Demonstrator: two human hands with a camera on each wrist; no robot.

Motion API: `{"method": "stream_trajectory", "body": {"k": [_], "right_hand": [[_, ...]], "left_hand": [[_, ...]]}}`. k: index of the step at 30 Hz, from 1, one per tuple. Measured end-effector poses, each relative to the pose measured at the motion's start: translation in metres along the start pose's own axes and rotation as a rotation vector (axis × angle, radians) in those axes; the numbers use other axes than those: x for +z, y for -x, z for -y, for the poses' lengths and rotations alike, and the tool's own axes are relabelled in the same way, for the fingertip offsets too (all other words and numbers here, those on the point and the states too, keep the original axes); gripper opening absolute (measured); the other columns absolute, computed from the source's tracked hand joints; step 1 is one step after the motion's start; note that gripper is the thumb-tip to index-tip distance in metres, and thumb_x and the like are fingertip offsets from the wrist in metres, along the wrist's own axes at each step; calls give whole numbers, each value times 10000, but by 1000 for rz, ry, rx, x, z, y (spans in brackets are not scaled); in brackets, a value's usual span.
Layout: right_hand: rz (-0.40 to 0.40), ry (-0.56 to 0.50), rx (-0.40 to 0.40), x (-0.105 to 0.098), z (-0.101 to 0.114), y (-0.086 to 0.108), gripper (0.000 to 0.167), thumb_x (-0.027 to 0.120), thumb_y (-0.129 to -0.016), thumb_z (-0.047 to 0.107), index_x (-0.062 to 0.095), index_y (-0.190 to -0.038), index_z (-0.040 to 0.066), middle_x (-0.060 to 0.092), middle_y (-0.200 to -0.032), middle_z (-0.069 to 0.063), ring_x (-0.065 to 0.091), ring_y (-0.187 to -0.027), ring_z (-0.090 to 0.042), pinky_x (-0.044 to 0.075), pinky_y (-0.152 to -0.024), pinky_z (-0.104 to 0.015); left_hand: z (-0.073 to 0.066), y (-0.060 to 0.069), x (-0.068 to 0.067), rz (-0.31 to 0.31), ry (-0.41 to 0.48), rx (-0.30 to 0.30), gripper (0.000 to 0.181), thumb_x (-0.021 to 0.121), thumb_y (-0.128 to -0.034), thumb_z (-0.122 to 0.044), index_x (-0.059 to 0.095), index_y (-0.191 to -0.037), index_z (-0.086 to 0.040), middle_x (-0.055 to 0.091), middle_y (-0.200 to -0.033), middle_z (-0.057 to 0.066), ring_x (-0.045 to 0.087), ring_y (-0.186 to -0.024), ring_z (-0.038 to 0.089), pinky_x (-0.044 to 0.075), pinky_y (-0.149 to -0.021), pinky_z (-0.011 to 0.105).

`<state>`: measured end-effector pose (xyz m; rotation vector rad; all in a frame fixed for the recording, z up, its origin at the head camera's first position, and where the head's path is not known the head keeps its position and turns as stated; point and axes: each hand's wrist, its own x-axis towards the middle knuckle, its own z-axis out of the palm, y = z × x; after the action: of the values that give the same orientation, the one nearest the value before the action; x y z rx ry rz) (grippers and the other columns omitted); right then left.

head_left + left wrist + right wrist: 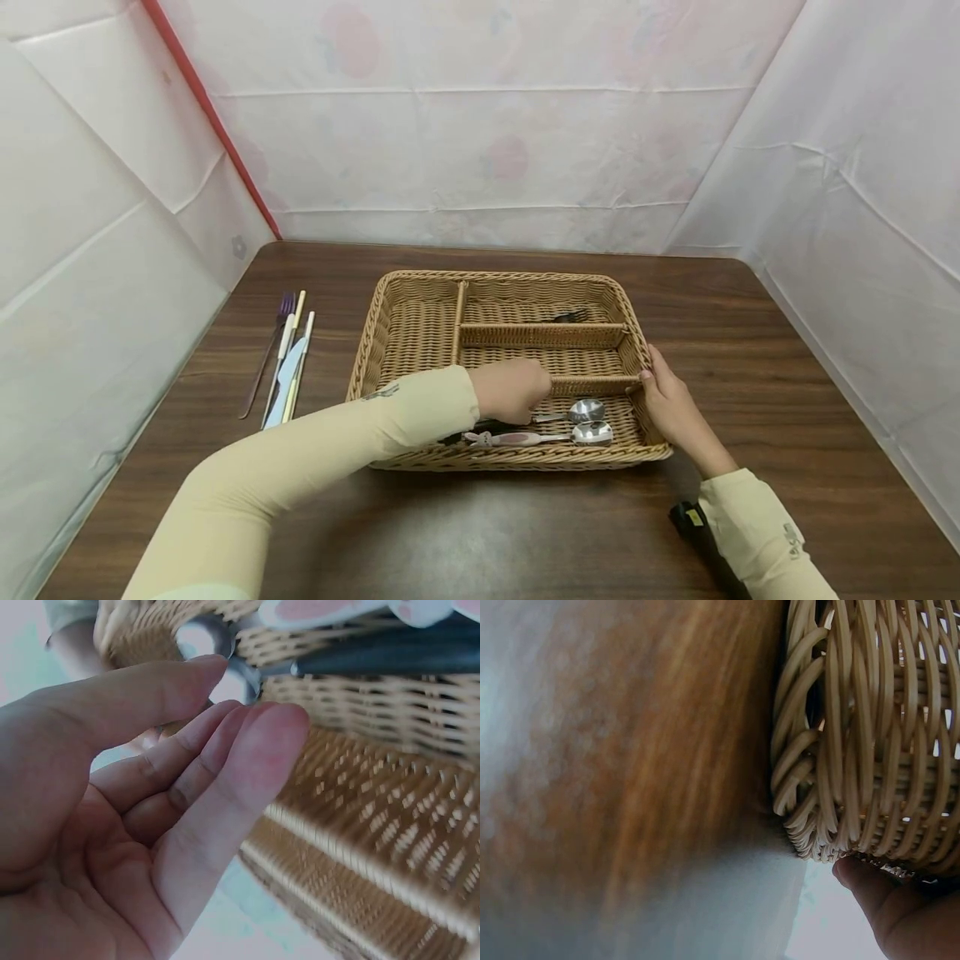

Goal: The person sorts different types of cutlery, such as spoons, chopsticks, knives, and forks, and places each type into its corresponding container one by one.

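A wicker basket [427, 275] with several compartments stands on the table. My left hand [516, 389] hovers over its front compartment; the left wrist view shows the fingers loosely bent, thumb apart from the fingertips, nothing between them. Under and beside this hand lie a spoon with a pink-and-white rabbit handle [513, 439] and a second spoon [587, 411], with a black handle [360, 656] in the left wrist view. My right hand [670, 406] grips the basket's right rim, thumb over the edge; in the right wrist view the thumb [866, 885] touches the wicker.
A dark fork [572, 317] lies in the back compartment. Left of the basket, on the table, are a purple fork [286, 307], a pale blue-bladed knife [291, 371] and several slim white and yellow utensils. White sheeting [480, 150] surrounds the table at back and sides.
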<state>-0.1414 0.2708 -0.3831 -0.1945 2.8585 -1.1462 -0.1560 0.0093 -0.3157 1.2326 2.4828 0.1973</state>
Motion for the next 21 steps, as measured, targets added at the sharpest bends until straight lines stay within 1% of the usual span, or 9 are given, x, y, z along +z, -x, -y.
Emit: {"method": "stream_trajectory", "body": {"k": [4,6,8,10,11,14,17,19,21], "right_hand": [[-9,9,0,-1,-1,1,536,263,-1050,144,38,-1477,-90,147,-1470,-374,182,-1339,-514,191,-1063,-596],[-12,8,-4,-1,-1,1,535,269,-1049,136,43,-1476,-94,148,-1470,-373,185,-1338,-514,192,-1063,-596],[-11,4,-7,-1,-1,1,534,272,-1048,133,46,-1476,-94,149,-1472,-370,187,-1339,-511,192,-1064,-594],[-9,-2,-6,-1,-1,2,534,271,-1048,133,46,-1478,-90,148,-1475,-365,184,-1344,-504,190,-1066,-591],[-10,-4,-5,-1,-1,2,533,269,-1048,136,47,-1479,-87,149,-1477,-363,183,-1347,-500,188,-1069,-588],[-9,-6,1,0,-1,2,536,260,-1050,151,43,-1481,-82,142,-1480,-360,176,-1351,-496,183,-1071,-586],[-6,-10,3,0,-1,2,537,253,-1050,154,36,-1482,-80,136,-1481,-361,175,-1350,-498,182,-1071,-588],[-3,-13,0,0,-1,1,536,251,-1050,149,31,-1482,-78,133,-1482,-361,173,-1350,-500,183,-1069,-590],[3,-19,-2,0,-1,0,537,252,-1049,143,23,-1484,-73,129,-1485,-358,170,-1352,-498,183,-1069,-591]], "left_hand": [[10,11,-9,-53,48,27,503,596,-754,91,240,-518,-174,144,-486,-64,131,-446,61,186,-448,182],[14,16,-14,-80,60,30,482,573,-745,99,237,-534,-173,139,-511,-61,127,-465,64,178,-462,193],[19,23,-20,-117,50,22,435,592,-752,81,311,-530,-165,219,-519,-76,186,-479,49,226,-473,186],[24,31,-25,-148,34,-13,343,636,-769,31,451,-548,-154,353,-534,-82,285,-493,43,309,-485,182],[27,36,-27,-164,34,-33,270,659,-780,0,537,-590,-145,435,-567,-86,350,-511,36,362,-506,182],[38,52,-34,-208,44,-101,60,706,-804,-86,695,-762,-128,608,-696,-69,506,-596,45,473,-586,216],[53,69,-39,-249,61,-172,29,704,-813,-109,724,-830,-123,662,-770,-52,585,-663,75,515,-641,264],[65,81,-41,-281,60,-223,49,716,-816,-140,731,-862,-131,677,-810,-53,612,-715,95,525,-688,306],[77,94,-42,-310,66,-279,47,719,-823,-162,728,-863,-138,673,-814,-56,610,-727,113,519,-693,346]]}}
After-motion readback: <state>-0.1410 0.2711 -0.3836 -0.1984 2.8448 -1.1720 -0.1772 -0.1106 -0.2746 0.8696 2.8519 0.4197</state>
